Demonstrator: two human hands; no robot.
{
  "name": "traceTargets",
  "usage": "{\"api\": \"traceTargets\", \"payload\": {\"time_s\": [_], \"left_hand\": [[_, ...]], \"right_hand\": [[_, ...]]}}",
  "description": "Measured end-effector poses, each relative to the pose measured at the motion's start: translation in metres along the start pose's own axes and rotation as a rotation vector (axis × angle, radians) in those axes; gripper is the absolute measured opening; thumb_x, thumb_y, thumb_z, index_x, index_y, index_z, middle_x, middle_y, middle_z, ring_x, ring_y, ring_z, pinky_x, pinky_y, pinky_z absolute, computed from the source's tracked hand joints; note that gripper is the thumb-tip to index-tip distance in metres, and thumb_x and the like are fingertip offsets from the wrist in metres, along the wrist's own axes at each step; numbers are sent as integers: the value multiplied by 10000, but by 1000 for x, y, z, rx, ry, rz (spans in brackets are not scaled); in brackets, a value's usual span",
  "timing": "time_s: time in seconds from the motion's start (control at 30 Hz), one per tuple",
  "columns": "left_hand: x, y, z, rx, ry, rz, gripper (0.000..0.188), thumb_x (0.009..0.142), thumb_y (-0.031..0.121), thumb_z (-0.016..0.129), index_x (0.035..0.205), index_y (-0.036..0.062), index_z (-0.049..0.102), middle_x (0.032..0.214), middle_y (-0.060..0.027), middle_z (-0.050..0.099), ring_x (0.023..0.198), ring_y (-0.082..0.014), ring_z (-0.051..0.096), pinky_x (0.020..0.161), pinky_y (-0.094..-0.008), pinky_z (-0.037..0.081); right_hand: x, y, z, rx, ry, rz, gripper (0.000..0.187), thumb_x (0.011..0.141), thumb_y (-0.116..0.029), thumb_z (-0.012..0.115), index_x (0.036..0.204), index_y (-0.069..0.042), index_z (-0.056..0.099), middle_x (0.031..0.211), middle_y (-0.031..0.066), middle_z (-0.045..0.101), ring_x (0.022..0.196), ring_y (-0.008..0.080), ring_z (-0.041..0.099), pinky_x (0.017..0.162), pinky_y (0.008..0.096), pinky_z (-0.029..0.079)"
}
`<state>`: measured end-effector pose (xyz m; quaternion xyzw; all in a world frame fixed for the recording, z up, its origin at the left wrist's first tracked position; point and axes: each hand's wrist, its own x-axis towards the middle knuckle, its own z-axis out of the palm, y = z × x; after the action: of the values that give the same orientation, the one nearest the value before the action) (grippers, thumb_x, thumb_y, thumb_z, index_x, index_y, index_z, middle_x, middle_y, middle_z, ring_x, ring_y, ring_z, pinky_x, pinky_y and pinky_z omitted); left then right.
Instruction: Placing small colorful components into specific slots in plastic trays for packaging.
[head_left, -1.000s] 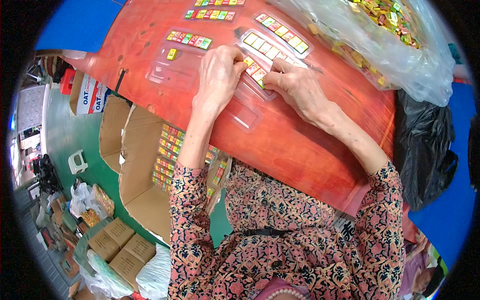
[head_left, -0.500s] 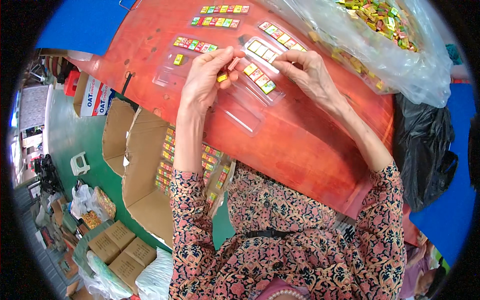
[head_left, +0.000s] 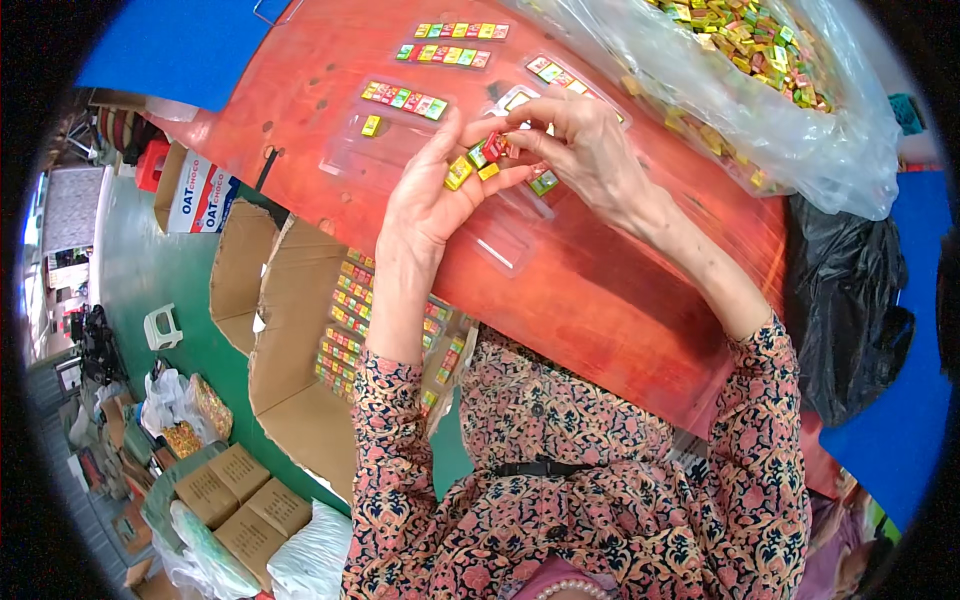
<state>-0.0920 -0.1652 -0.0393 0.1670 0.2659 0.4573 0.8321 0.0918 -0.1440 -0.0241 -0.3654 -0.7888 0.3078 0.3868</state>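
Note:
Over the red table, my left hand [head_left: 425, 200] is cupped, palm up, holding several small foil-wrapped blocks. A yellow block [head_left: 459, 173] lies at its fingers, with green and red ones beside it. My right hand [head_left: 590, 150] reaches across to it, thumb and fingertips pinched on a red wrapped block [head_left: 494, 147]. Under the hands is a clear plastic tray [head_left: 503, 248], partly hidden, with a green-and-white block [head_left: 542, 182] showing in it. Left of my hands, another clear tray [head_left: 345, 152] has a row of blocks [head_left: 404, 100] and a single yellow block [head_left: 370, 126].
Filled block rows [head_left: 462, 31] lie at the table's far side. A large clear bag [head_left: 850, 150] of loose blocks is at far right, above a black plastic bag [head_left: 850, 300]. Left of me, an open cardboard box [head_left: 300, 370] holds filled trays. A white stool [head_left: 162, 327] stands on the green floor.
My right hand has moved left from the tray to the blocks in my left hand. The left hand has turned more palm-up, showing more blocks. The whole view has shifted slightly.

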Motion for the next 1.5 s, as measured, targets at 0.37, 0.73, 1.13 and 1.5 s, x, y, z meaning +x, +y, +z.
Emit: {"api": "traceTargets", "payload": {"time_s": [0.37,0.73,1.13,1.5], "left_hand": [[-8,-7,13,-199,-126,-19,643,931,525,236,1216,-17,432,1183,-147,519,1078,-271,499,951,-477,377],[-11,-6,-7,-314,-115,-19,547,938,483,297,1124,15,510,1131,-161,546,1019,-299,550,868,-468,451],[-11,5,-1,508,310,247,195,861,175,586,890,-8,648,663,-41,594,466,-63,447,415,-179,325],[4,-11,16,1875,454,611,143,722,132,620,749,-7,645,685,-180,578,670,-330,580,603,-414,436]], "right_hand": [[6,-20,7,-289,-120,-244,287,687,-118,654,962,-198,650,778,94,524,696,275,577,605,361,476],[31,-11,6,251,-331,64,125,757,-73,641,848,-16,578,796,55,592,681,138,597,554,275,456],[25,30,2,141,-47,240,244,781,-221,655,942,-38,652,742,37,622,642,68,551,595,241,449],[18,44,31,68,93,175,167,709,-125,665,803,9,629,707,167,631,653,264,629,611,360,486]]}}
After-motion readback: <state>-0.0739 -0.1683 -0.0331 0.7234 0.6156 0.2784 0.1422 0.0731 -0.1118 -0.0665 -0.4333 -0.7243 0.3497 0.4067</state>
